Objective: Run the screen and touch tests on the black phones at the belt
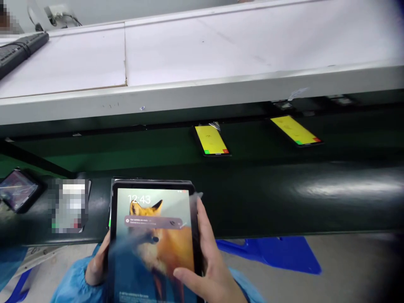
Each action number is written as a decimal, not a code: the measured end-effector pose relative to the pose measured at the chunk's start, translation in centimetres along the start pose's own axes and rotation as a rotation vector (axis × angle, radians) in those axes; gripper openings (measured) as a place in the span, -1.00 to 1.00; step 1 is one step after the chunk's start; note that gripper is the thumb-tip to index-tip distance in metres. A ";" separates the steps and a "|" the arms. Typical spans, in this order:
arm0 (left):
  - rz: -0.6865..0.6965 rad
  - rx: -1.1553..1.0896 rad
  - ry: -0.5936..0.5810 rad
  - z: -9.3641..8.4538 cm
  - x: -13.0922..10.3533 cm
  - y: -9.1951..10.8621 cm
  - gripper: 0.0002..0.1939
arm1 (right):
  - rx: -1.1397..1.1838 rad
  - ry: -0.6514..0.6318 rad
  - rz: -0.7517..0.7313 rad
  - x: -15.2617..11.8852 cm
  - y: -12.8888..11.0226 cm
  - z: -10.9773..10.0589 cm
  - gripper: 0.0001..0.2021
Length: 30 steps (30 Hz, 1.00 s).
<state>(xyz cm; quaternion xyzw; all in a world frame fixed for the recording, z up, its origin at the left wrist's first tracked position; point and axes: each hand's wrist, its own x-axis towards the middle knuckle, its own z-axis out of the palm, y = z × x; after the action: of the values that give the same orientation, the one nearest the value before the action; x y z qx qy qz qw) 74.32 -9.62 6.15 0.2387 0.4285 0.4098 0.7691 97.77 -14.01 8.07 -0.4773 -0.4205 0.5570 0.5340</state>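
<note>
A tablet (154, 248) with a black bezel shows a lock screen with a fox picture, the time 12:43 and a notification bar. My left hand (98, 260) is closed on its left edge, with most of the fingers hidden. On the right side my right hand (214, 263) grips it, the thumb lying over the lower part of the lit screen. A clear film tab sticks out at the upper right corner. Behind the tablet's top and left edges shows the rim of another device, with a bit of green; whether it touches the tablet I cannot tell.
Two devices with yellow screens, one (212, 140) ahead and another (296, 130) farther right, lie on the dark green bench (268, 189). Leftward are a blurred-out device (71, 206) and a tilted tablet (19, 189). A white shelf (221, 50) overhangs, bearing a keyboard (22, 50). Below is a blue stool (280, 252).
</note>
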 end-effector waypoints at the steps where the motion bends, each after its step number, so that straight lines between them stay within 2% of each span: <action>1: 0.003 -0.010 0.005 -0.2 0.0 -0.1 -0.13 | 0.017 -0.066 0.013 0.1 -0.1 -0.2 -0.08; 4: 0.005 -0.078 0.017 -0.3 -0.2 -0.6 -0.17 | 0.034 -0.120 0.028 0.3 -0.7 -0.1 -0.06; 7: -0.046 -0.190 0.005 0.0 -0.4 -1.0 -0.37 | -0.040 0.010 0.039 0.4 -1.2 1.0 -0.12; 9: -0.077 -0.233 -0.027 0.2 -0.6 -1.0 -0.48 | -0.067 0.133 0.068 0.4 -1.4 1.8 -0.24; 11: -0.081 -0.225 -0.047 0.4 -0.7 -0.8 -0.50 | -0.064 0.226 0.076 0.4 -1.3 2.5 -0.40; 13: -0.082 -0.180 -0.024 0.2 -0.9 -0.6 -0.50 | -0.047 0.266 0.056 0.5 -1.1 2.8 -0.48; 15: -0.101 -0.099 0.025 -0.4 -0.9 -0.7 -0.48 | -0.032 0.262 0.033 0.6 -0.9 2.7 -0.48; 17: -0.100 -0.027 0.048 -1.2 -0.8 -1.0 -0.36 | -0.052 0.239 -0.008 0.7 -0.5 2.4 -0.47; 19: -0.072 -0.006 -0.003 -1.9 -0.6 -1.4 -0.29 | -0.110 0.207 -0.065 0.7 -0.2 2.0 -0.48; 22: -0.029 -0.001 -0.095 -2.1 -0.4 -1.8 -0.49 | -0.167 0.172 -0.132 0.8 0.1 1.5 -0.48; 23: -0.016 -0.012 -0.069 -2.0 -0.4 -1.9 -0.54 | -0.184 0.160 -0.141 0.9 0.1 1.4 -0.48; 26: -0.025 -0.083 -0.001 -2.3 -0.1 -2.3 -0.45 | -0.341 0.161 -0.197 2.0 -0.6 0.7 -0.48; 28: -0.064 -0.096 -0.134 -3.4 0.5 -2.9 -0.34 | -0.477 0.183 -0.281 3.3 -1.4 0.1 -0.52; 30: -0.056 -0.099 -0.332 -4.4 1.3 -3.7 -0.25 | -0.562 0.180 -0.381 4.8 -2.4 -0.5 -0.61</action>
<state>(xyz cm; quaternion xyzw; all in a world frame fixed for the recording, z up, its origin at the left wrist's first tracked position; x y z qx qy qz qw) 72.49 -10.51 0.58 0.2530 0.2813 0.3638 0.8512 98.87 -9.12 9.92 -0.5657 -0.5900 0.2655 0.5113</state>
